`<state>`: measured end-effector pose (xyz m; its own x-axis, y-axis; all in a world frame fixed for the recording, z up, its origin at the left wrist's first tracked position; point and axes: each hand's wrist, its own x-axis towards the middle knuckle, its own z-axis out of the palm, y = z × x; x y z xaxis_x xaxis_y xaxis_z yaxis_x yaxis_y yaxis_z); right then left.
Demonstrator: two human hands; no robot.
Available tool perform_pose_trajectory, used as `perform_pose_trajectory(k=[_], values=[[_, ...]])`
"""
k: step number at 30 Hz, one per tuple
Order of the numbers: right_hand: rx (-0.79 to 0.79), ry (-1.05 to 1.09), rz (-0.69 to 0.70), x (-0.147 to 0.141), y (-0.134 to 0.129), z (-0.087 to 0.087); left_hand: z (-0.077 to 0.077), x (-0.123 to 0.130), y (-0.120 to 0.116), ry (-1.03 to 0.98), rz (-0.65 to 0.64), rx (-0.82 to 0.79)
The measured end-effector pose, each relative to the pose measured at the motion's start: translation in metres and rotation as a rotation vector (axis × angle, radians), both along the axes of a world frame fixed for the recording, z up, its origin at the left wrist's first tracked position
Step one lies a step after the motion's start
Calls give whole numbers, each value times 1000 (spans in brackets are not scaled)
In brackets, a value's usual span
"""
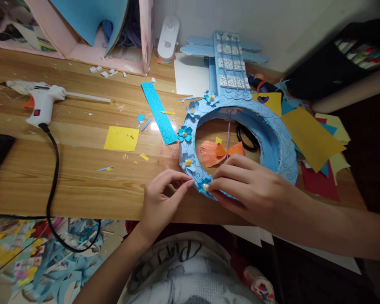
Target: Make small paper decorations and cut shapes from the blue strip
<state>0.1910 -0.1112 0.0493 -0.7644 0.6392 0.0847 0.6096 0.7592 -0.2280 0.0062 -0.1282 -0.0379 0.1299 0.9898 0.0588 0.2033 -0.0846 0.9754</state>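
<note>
A light-blue ring-shaped craft (288,156) with drawn swirls and a guitar-like neck (231,63) lies on the table. Blue paper flowers with yellow centres run along its left side, among them a bright teal flower (185,133) and a greyish-blue flower (188,162). My right hand (250,185) reaches across the ring's near side, its fingertips closed at the lowest teal flower (204,186), partly hidden. My left hand (166,192) pinches at the ring's outer lower-left edge, thumb and forefinger together. An orange paper bow (210,153) shows inside the ring, below a purple string.
A white glue gun (44,99) lies at the left with its black cord (55,169) hanging off the front edge. A yellow paper piece (122,138) and a blue strip (160,114) lie left of the ring. Coloured sheets (313,135) overlap at right. Paper scraps (66,257) cover the floor.
</note>
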Motion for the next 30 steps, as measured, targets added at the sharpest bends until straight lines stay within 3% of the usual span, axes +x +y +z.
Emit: perform_pose_trajectory(k=[9,15,19,24,27,30], values=[[-44,35,-18,0,-2,-2,-1,0,-1,0,-2,-5],[-14,135,-131,7,4,8,1,-1,0,-5,0,-9],[75,254,-342,28,19,12,1,-1,-1,7,0,-9],[247,361,-742,75,35,8,0,-6,-4,30,31,-57],[320,373,-1010,115,40,-7,2,-11,-7,74,107,-126],[213,463,-1229,153,45,-35,3,-12,-7,69,134,-245]])
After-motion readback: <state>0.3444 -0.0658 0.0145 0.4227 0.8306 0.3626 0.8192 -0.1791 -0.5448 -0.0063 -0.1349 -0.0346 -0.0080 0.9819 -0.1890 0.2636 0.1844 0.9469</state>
